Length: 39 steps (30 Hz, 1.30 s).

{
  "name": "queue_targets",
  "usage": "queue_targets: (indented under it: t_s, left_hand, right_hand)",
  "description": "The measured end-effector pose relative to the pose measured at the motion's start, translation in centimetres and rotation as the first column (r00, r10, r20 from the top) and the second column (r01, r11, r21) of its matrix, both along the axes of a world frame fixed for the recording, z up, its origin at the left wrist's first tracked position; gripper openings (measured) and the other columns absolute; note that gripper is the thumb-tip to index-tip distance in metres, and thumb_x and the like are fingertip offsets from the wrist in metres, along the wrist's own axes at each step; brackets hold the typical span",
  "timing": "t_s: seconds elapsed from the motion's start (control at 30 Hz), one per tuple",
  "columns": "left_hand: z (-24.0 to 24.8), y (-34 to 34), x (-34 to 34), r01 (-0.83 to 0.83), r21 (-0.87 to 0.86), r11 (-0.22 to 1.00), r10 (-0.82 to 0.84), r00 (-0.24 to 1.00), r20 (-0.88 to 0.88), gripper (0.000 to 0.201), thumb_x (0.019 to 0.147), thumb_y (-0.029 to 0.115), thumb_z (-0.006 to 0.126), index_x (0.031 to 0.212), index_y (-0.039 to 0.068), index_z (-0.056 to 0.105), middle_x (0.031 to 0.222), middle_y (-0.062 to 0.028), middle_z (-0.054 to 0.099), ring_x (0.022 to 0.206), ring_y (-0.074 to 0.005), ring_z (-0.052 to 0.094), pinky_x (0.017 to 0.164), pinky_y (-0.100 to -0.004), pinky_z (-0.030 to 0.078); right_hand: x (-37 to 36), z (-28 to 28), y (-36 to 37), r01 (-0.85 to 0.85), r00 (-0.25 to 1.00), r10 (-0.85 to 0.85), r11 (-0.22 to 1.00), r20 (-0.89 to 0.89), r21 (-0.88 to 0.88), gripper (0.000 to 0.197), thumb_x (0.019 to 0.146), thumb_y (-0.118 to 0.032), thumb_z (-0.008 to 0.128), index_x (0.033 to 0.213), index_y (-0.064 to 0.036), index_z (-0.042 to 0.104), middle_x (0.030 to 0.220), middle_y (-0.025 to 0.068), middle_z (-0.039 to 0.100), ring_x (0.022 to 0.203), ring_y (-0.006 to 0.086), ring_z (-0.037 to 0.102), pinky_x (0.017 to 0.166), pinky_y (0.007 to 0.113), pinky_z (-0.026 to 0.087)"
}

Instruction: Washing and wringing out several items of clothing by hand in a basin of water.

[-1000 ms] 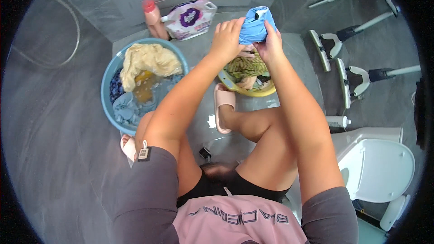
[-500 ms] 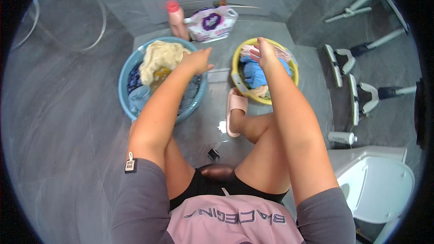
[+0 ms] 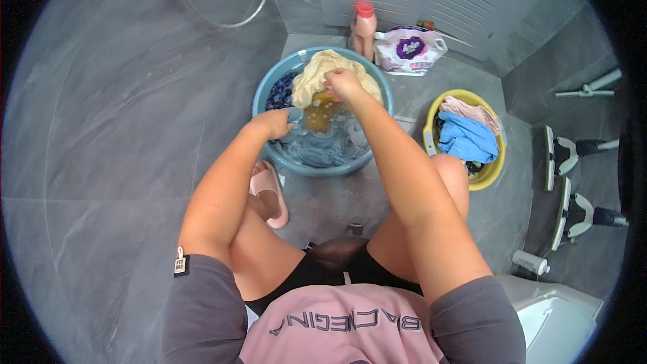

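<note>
Floor (image 3: 317,202): grey marbled tile, sheen at centre. Slatted grey panel (image 3: 458,3), upper centre-right. Grey wall (image 3: 552,47), upper right. White toilet (image 3: 569,323), lower right corner.

The left hand (image 3: 273,123) hides part of the blue basin (image 3: 323,171); the right hand (image 3: 344,85) overlaps cream cloth (image 3: 321,69), its grip unclear. A knee (image 3: 451,172) covers the yellow basin (image 3: 501,160) in part; frame edges crop a white toilet (image 3: 561,330) and silver hose (image 3: 234,25).
</note>
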<state>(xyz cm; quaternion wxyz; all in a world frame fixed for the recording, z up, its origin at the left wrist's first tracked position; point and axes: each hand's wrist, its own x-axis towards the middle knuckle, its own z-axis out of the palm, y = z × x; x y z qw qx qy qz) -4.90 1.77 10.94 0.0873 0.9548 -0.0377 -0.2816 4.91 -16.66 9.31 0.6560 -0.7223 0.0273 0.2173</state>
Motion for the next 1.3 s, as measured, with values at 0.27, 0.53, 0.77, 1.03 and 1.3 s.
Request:
queue_targets:
  t_s: [0.27,0.53,0.77,1.03,1.3]
  left_hand:
    - [-3.1,3.2,1.2,0.109,0.293,0.950,-0.049,0.978,-0.205,0.039,0.083,0.031,0.057,0.114,0.006,0.053,0.113,-0.0155,0.058,0.105,-0.0307,0.056,0.086,-0.0439,0.046]
    - [-16.3,6.0,8.2,-0.576,-0.244,0.780,0.625,0.699,0.348,0.058,0.079,0.027,0.061,0.124,-0.004,0.041,0.119,-0.0241,0.052,0.111,-0.0370,0.050,0.094,-0.0418,0.041]
    - [-20.4,5.0,9.8,-0.781,-0.232,0.579,0.812,0.578,0.082,0.038,0.084,0.036,0.053,0.105,0.005,0.057,0.108,-0.0194,0.060,0.102,-0.0358,0.056,0.086,-0.0446,0.044]
    - [-14.7,-7.4,6.0,-0.521,-0.587,0.620,0.768,0.555,0.319,0.024,0.082,0.027,0.049,0.076,0.007,0.061,0.074,-0.0184,0.062,0.068,-0.0390,0.059,0.060,-0.0484,0.046]
    - [-11.6,-15.5,-3.3,-0.302,-0.575,0.761,0.548,0.774,0.319,0.022,0.082,0.024,0.053,0.067,0.008,0.055,0.062,-0.0172,0.060,0.057,-0.0381,0.058,0.054,-0.0509,0.046]
  right_hand:
    - [0.2,-8.6,4.8,-0.290,0.908,0.396,0.828,0.136,-0.479,0.040,0.078,-0.032,0.054,0.097,0.0017,0.064,0.098,0.0241,0.062,0.097,0.0380,0.059,0.086,0.040,0.045]
    - [-2.9,-18.7,1.4,-0.372,0.916,0.395,0.778,-0.066,-0.507,0.030,0.075,-0.026,0.058,0.093,-0.0033,0.065,0.092,0.0202,0.064,0.091,0.0343,0.061,0.082,0.039,0.047]
    - [-1.6,-19.8,3.9,-0.131,0.991,0.131,0.977,-0.010,-0.168,0.032,0.082,-0.030,0.059,0.090,0.0008,0.063,0.084,0.0131,0.066,0.081,0.0240,0.062,0.076,0.033,0.047]
    - [-0.2,-16.8,3.7,0.291,0.783,0.051,0.851,-0.620,0.437,0.053,0.084,-0.057,0.050,0.104,-0.0083,0.057,0.093,0.0042,0.061,0.083,0.0154,0.057,0.077,0.030,0.045]
    - [-2.2,-18.1,-3.7,-0.204,0.938,0.181,0.978,-0.295,-0.047,0.028,0.080,-0.027,0.066,0.095,-0.0036,0.062,0.085,0.0043,0.063,0.077,0.0154,0.057,0.073,0.028,0.044]
